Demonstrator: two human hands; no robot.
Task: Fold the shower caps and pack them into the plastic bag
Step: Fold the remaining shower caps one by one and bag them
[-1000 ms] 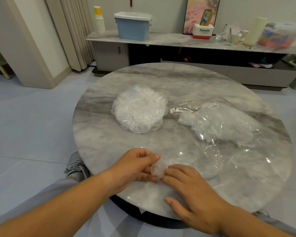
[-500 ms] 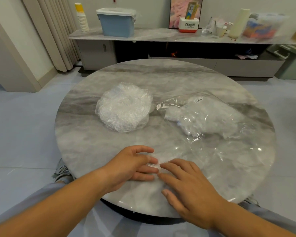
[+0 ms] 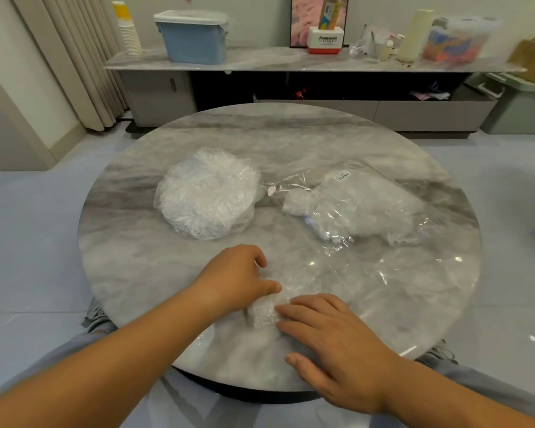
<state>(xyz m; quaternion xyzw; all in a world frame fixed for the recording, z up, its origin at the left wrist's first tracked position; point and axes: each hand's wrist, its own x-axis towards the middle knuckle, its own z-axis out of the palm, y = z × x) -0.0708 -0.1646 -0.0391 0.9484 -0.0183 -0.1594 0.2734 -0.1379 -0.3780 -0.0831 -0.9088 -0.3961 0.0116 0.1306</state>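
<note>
1. Pressing on the folded shower cap, the right hand lays its four fingers nearly straight and close together over the cap's right side
2. The right thumb is spread wide from the fingers and rests on the round marble table near its front edge
3. The left hand holds the cap's left end: its fingers are curled inward and its thumb tip lies on the crinkled film. The fingertips are tucked under the hand, so how much film they hold cannot be told
4. The folded shower cap lies flat on the table between the two hands, at the front
5. A round stack of unfolded shower caps sits further back, left of centre, apart from both hands
6. The clear plastic bag lies just to the right of the stack, with white folded caps visible inside it. Its loose clear film spreads forward toward the right hand
</note>
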